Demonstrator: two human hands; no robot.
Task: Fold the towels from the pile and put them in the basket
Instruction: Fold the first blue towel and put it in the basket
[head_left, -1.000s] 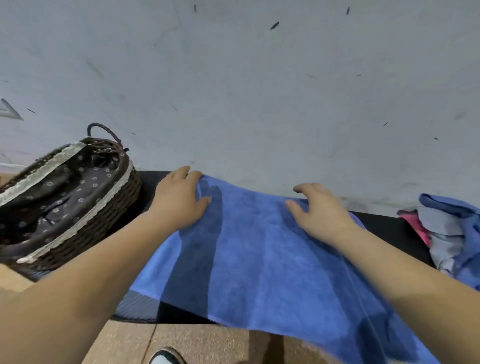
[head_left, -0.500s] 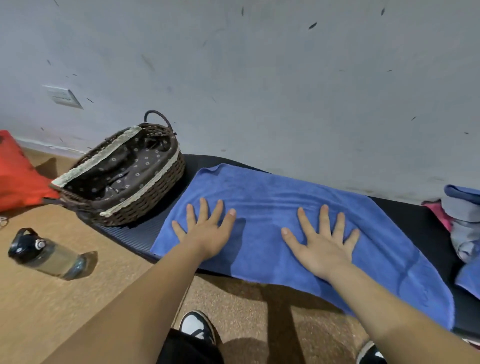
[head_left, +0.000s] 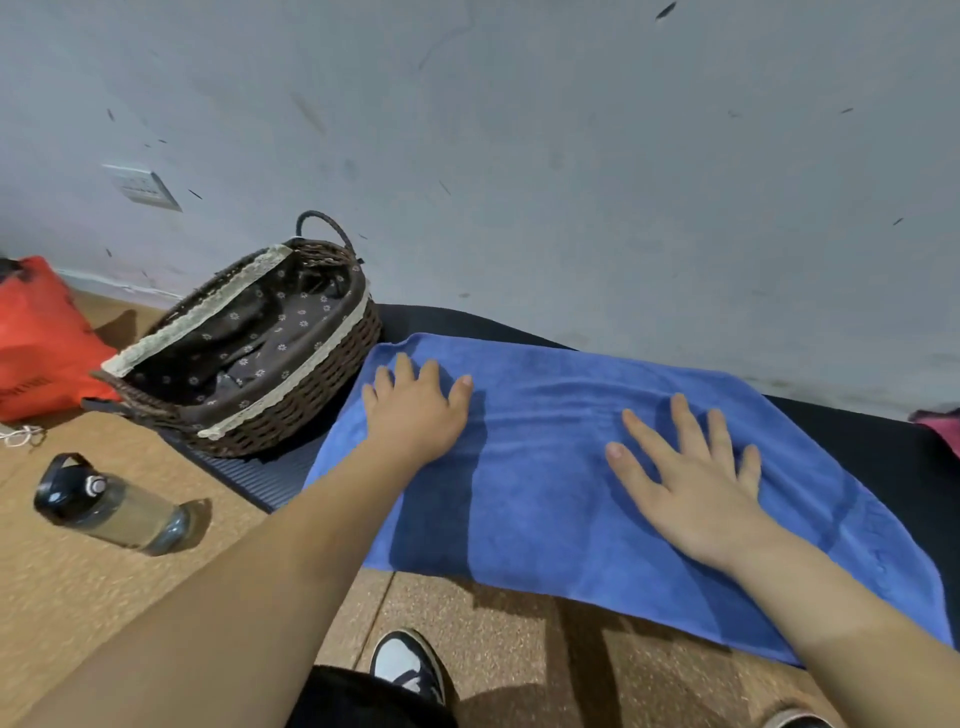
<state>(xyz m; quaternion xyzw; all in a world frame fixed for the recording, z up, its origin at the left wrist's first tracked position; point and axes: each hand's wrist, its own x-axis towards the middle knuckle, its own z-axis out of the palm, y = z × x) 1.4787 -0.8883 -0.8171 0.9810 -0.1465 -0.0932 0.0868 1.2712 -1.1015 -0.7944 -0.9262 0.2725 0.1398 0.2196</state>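
Observation:
A blue towel (head_left: 561, 467) lies spread flat over a black mat (head_left: 883, 447) by the wall, its near edge hanging onto the cork floor. My left hand (head_left: 415, 410) rests flat on the towel's left part, fingers straight. My right hand (head_left: 691, 478) presses flat on the towel's right part with fingers spread. A brown wicker basket (head_left: 291, 410) with a dark flowered lining and lace trim stands just left of the towel; only its lining shows inside. A pink bit of the towel pile (head_left: 940, 426) peeks in at the right edge.
A clear water bottle with a black cap (head_left: 109, 504) lies on the cork floor at the left. An orange bag (head_left: 36, 338) sits against the grey wall at the far left. My shoes (head_left: 410, 665) are at the bottom of the view.
Both hands slid from the towel's far edge back onto its middle, then spread slightly outward along it. The view dropped and shifted, bringing in the floor, bottle and bag and hiding most of the pile.

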